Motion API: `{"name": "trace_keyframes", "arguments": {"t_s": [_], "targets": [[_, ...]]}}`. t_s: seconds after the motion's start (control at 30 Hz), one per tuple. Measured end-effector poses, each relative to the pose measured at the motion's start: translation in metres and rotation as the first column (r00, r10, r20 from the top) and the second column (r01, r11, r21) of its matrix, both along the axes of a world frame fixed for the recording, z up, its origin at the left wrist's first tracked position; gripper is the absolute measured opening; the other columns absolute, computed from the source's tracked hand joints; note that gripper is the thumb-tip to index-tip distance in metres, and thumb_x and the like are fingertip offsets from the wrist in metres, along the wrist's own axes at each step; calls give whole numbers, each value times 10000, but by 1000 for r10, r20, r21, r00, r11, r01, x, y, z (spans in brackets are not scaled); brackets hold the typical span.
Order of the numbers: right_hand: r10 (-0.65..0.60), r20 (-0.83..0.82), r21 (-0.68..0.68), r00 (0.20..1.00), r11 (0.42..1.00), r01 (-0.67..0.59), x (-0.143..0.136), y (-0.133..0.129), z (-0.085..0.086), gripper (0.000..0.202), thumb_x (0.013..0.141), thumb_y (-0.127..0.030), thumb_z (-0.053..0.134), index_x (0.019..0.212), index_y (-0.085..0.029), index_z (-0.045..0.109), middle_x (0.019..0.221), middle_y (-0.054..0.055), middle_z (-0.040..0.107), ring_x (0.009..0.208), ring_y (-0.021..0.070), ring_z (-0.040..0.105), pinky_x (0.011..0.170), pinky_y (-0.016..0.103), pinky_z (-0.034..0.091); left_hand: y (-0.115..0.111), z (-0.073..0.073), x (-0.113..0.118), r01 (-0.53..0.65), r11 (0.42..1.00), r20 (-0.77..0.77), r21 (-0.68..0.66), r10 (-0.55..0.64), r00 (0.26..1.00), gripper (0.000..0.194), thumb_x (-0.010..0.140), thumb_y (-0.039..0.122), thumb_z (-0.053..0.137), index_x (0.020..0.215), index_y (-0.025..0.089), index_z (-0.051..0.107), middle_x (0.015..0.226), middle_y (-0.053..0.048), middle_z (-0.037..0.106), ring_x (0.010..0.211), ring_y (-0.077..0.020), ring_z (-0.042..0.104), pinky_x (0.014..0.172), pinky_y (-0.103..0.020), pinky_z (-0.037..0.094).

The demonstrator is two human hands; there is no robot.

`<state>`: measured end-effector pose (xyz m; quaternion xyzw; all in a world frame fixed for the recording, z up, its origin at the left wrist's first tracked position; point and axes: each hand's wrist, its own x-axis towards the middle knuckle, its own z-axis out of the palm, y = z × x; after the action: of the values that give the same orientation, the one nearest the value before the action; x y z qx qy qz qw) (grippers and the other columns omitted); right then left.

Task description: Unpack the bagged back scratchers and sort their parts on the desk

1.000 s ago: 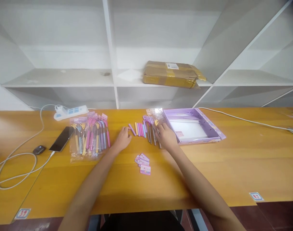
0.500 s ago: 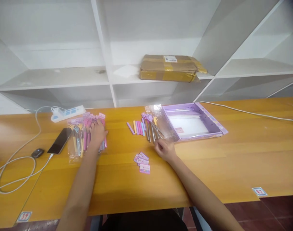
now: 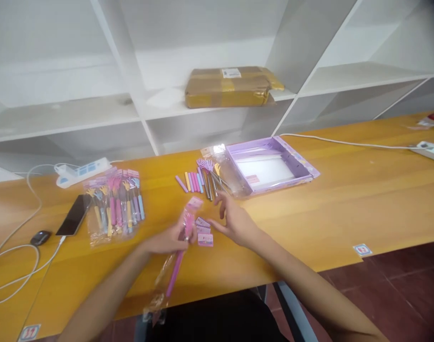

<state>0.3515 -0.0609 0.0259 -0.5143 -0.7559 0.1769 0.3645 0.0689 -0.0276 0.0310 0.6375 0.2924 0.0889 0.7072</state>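
Observation:
My left hand (image 3: 174, 237) is closed round a pink back scratcher (image 3: 174, 273) in a clear plastic bag, its card header tilted up and away from me. My right hand (image 3: 234, 221) hovers beside it, fingers apart and holding nothing. Between the hands lie several small pink cards (image 3: 205, 240). Beyond them are loose back scratchers (image 3: 212, 178) with metal rods and purple or yellow hand-shaped heads, next to a row of coloured handle tubes (image 3: 193, 182). At the left sits a pile of bagged back scratchers (image 3: 117, 206).
A purple open box (image 3: 267, 168) stands behind my right hand. A phone (image 3: 73, 214), a black earbud case (image 3: 41, 237), a power strip (image 3: 83, 172) and white cables occupy the left side. A taped carton (image 3: 224, 90) rests on the shelf. Another power strip (image 3: 432, 151) is far right.
My left hand has moved from the bagged pile towards me and right, bringing one bagged pink back scratcher. My right hand has opened its fingers. The view has turned slightly right.

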Motion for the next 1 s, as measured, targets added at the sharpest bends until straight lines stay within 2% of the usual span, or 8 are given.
{"name": "trace_keyframes", "arguments": {"t_s": [0.07, 0.17, 0.3, 0.47, 0.57, 0.67, 0.8, 1.0], "targets": [[-20, 74, 3, 997, 1000, 20, -11, -15, -7, 752, 1011, -486, 696, 1592, -206, 309, 1246, 147, 672, 735, 218, 697, 597, 351, 572, -22, -20, 10, 110, 979, 100, -172, -93, 991, 881, 840, 194, 733, 1586, 339, 287, 958, 34, 584, 687, -92, 500, 591, -204, 435], [-113, 106, 66, 988, 992, 106, -20, -22, -29, 746, 1048, -419, 640, 1633, -192, 238, 1286, 182, 652, 871, 275, 723, 642, 384, 606, -32, -38, 20, 176, 923, 189, -341, -116, 975, 849, 804, 177, 760, 1550, 314, 379, 859, 52, 563, 609, -69, 461, 530, -171, 385], [-182, 45, 169, 982, 970, 172, -18, -8, -54, 671, 1049, -309, 621, 1621, -214, 284, 1201, 175, 671, 991, 326, 712, 787, 463, 640, -16, -39, 22, 210, 862, 237, -462, -109, 965, 877, 726, 111, 722, 1524, 287, 405, 814, 48, 574, 598, -84, 470, 514, -170, 378], [-98, -85, 193, 992, 975, 112, -16, 1, -67, 607, 1001, -257, 678, 1545, -262, 410, 1299, 177, 660, 1143, 353, 691, 966, 554, 625, 0, -39, 19, 259, 815, 252, -518, -144, 957, 893, 677, 100, 667, 1501, 292, 381, 789, 55, 553, 544, -88, 442, 474, -178, 363], [-116, -120, 237, 986, 961, 142, -15, 1, -72, 489, 1007, -198, 652, 1464, -271, 495, 1299, 162, 657, 1150, 322, 693, 946, 516, 633, 1, -45, 17, 275, 808, 268, -522, -151, 952, 653, 691, 102, 648, 1314, 248, 517, 781, 43, 536, 566, -91, 428, 476, -186, 374], [-111, -74, 252, 991, 960, 126, -9, 1, -73, 260, 1020, -156, 606, 1248, -269, 659, 1265, 136, 668, 1092, 276, 688, 907, 446, 621, 1, -48, 16, 305, 804, 289, -510, -174, 941, 418, 682, 99, 636, 1076, 215, 560, 773, 34, 529, 572, -90, 424, 480, -193, 392], [-17, -1, 228, 1000, 973, 17, -3, 1, -72, 174, 996, -143, 625, 1032, -262, 747, 1168, 92, 700, 999, 249, 667, 847, 394, 586, 3, -49, 15, 298, 789, 278, -538, -167, 946, 432, 697, 102, 643, 1101, 220, 547, 767, 41, 522, 555, -84, 412, 485, -191, 396], [-16, -121, 210, 993, 977, 41, -2, 2, -56, 262, 975, -117, 590, 1130, -255, 749, 1254, 133, 598, 1179, 294, 625, 984, 482, 570, 6, -48, 17, 332, 778, 311, -533, -184, 932, 458, 705, 89, 634, 1142, 208, 568, 779, 36, 525, 564, -83, 430, 497, -198, 400]]}}
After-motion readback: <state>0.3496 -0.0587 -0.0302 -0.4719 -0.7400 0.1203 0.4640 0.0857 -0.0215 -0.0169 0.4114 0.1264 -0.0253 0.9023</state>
